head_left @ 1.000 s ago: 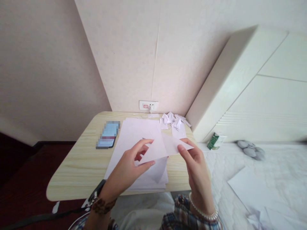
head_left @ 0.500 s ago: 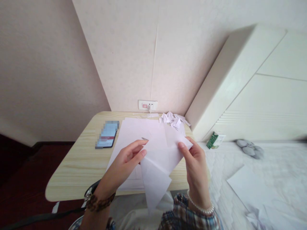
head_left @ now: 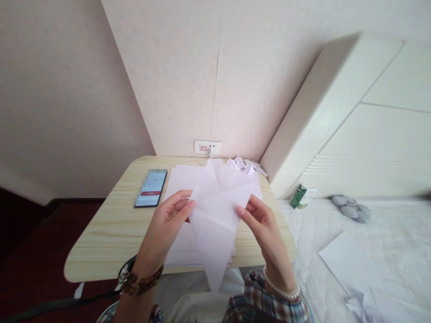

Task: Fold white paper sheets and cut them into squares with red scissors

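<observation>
Between my hands is a white sheet of paper point(head_left: 215, 215) with crease lines across it, raised above the table and hanging with one corner pointing down toward my lap. My left hand point(head_left: 175, 211) pinches its left edge between thumb and fingers. On the opposite edge, my right hand point(head_left: 254, 215) pinches the paper the same way. Beneath it lies a stack of white paper point(head_left: 182, 175), partly covered by the held sheet. Small folded paper pieces point(head_left: 247, 166) sit in a pile at the back right of the table, some hidden by the sheet's upper part.
A phone point(head_left: 151, 190) with a lit screen lies on the left of the wooden table point(head_left: 101, 237). A wall socket point(head_left: 208, 147) is behind. On the bed to the right are a green-and-white box point(head_left: 302, 197), a grey rounded object point(head_left: 350, 208) and loose paper point(head_left: 346, 260).
The sheet has turned and spread out flatter between my hands, its far corner now reaching toward the wall. My right hand has moved left and slightly down; my left hand has shifted slightly left.
</observation>
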Demonstrator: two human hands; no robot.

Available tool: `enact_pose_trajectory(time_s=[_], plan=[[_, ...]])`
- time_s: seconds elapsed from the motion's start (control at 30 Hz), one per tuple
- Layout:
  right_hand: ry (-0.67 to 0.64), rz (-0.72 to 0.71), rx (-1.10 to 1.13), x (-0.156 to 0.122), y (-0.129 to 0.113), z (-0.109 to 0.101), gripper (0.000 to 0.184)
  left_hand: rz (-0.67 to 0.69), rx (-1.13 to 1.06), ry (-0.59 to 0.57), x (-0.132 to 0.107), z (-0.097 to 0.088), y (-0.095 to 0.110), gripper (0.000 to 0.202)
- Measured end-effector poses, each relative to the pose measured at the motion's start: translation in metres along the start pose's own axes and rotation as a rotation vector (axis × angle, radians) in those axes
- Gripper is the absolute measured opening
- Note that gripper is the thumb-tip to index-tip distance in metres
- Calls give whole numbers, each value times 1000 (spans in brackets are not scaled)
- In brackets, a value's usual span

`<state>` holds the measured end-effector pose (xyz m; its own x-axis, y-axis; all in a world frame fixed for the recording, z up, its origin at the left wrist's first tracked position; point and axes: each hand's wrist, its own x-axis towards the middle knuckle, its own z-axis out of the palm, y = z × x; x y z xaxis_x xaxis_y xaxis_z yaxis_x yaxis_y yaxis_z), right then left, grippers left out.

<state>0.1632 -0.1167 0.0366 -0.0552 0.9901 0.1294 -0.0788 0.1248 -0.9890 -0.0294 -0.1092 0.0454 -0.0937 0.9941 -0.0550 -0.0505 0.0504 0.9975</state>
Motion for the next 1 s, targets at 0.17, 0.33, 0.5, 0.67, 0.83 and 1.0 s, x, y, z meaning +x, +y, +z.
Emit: enact_pose_trajectory(time_s=[0.17,0.33,0.5,0.67,0.83,1.0], plan=[[-72,-2,-115,-1,4,-1,16,-3,-56,66,0,0,0,34],[-2,-35,-161,0,1,0,19,-17,-82,38,-1,0,2,29],[36,-56,-181,0,2,-2,16,-46,-57,41,-1,0,6,32],[62,-56,-161,-1,5,-4,16,-46,-41,-19,0,-3,7,34],[65,-54,-155,-1,5,-6,14,-61,-46,-41,2,-7,4,33],[76,-44,-160,-1,5,-7,16,-28,14,-59,2,-12,4,29]])
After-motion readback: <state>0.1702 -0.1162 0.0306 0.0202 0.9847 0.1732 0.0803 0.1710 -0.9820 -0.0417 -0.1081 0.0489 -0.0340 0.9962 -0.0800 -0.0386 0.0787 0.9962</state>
